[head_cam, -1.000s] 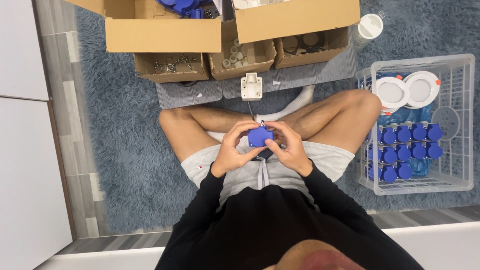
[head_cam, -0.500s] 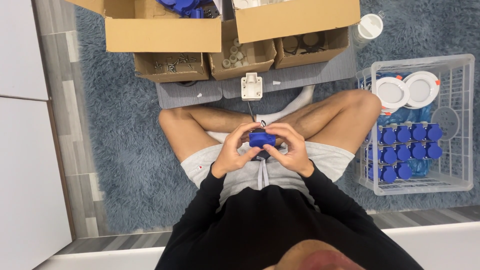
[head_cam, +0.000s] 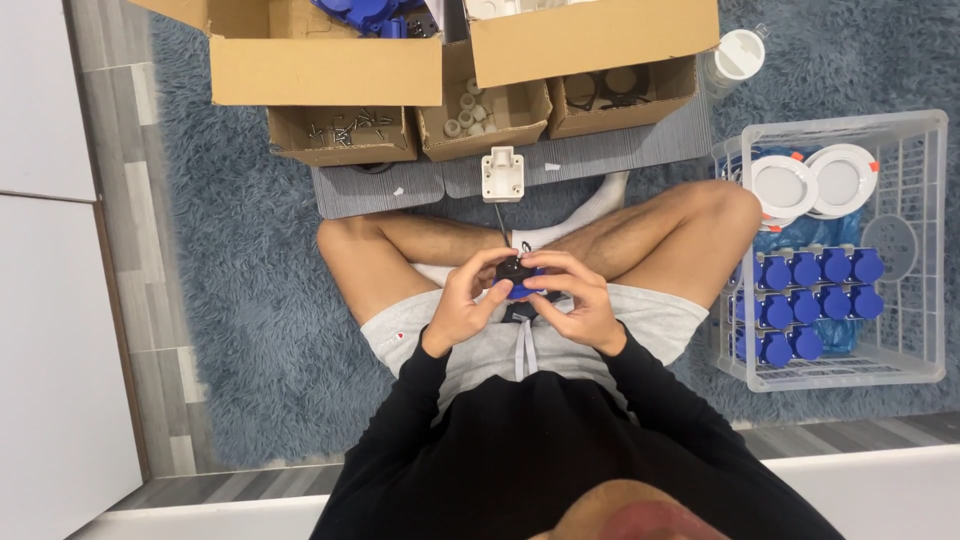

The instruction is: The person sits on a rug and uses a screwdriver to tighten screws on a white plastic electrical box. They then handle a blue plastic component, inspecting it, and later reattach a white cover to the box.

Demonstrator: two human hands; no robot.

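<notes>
I sit cross-legged on a blue rug and hold a small blue round part (head_cam: 522, 288) with a black piece on top over my lap. My left hand (head_cam: 466, 305) grips it from the left with fingers curled around it. My right hand (head_cam: 572, 300) grips it from the right, fingertips on its top edge. Most of the part is hidden by my fingers.
A white wire basket (head_cam: 925, 250) at my right holds several blue round parts (head_cam: 810, 290) and white discs (head_cam: 812, 182). Ahead stand open cardboard boxes (head_cam: 330, 70), small boxes of screws (head_cam: 345, 130) and white pieces (head_cam: 470, 115), a white socket block (head_cam: 502, 172), and a white cup (head_cam: 738, 52).
The blue part has been turned in my hands; its black piece now faces up and less blue shows. Both hands stayed over my lap.
</notes>
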